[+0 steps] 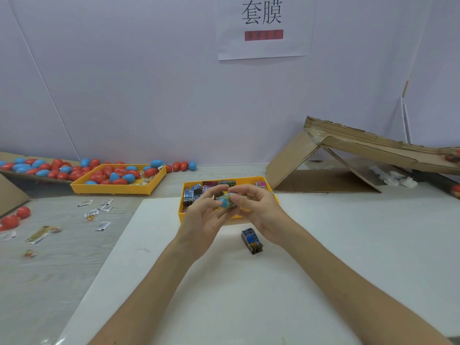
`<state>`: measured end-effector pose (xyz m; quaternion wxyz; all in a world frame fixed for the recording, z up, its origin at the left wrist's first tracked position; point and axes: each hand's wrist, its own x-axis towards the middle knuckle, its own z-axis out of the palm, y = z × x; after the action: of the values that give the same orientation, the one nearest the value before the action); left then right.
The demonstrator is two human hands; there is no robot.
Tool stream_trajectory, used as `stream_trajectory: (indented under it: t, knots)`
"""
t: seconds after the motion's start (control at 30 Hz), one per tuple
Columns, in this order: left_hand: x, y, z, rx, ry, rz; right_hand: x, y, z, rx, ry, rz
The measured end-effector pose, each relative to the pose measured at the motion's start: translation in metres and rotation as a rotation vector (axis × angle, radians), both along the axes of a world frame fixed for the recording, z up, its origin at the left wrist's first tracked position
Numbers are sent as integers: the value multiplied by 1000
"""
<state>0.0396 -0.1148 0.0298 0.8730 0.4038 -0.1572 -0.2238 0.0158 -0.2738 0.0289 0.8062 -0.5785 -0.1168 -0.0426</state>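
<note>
Both hands hold one blue plastic egg [225, 202] partly covered by a printed film sleeve, just above the front of a small yellow tray [183, 212]. My left hand [205, 215] grips the egg from the left with thumb and fingers curled round it. My right hand [256, 210] pinches its right end. The small tray holds several printed film sleeves [193, 194]. One folded printed sleeve [252, 241] lies on the white sheet [249, 282] below my right hand.
A larger yellow tray [82, 188] at the left holds several red and blue eggs, with more eggs [37, 168] on cardboard behind it. Small packets [99, 210] lie scattered on the table. A cardboard ramp [361, 145] stands at the right.
</note>
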Motion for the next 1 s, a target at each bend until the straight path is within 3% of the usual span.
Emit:
stream_trajectory:
  t: [0.37, 0.57, 0.7, 1.0]
  knots:
    - [0, 2, 1, -22, -98, -30, -2, -6, 4, 88, 31, 84]
    - [4, 1, -2, 34, -142, 39, -4, -3, 7, -109, 23, -90]
    - [5, 1, -3, 70, -157, 70, -4, -2, 5, -169, 16, -98]
    - [8, 2, -7, 122, -202, 71, -1, -10, 5, -15, 64, 9]
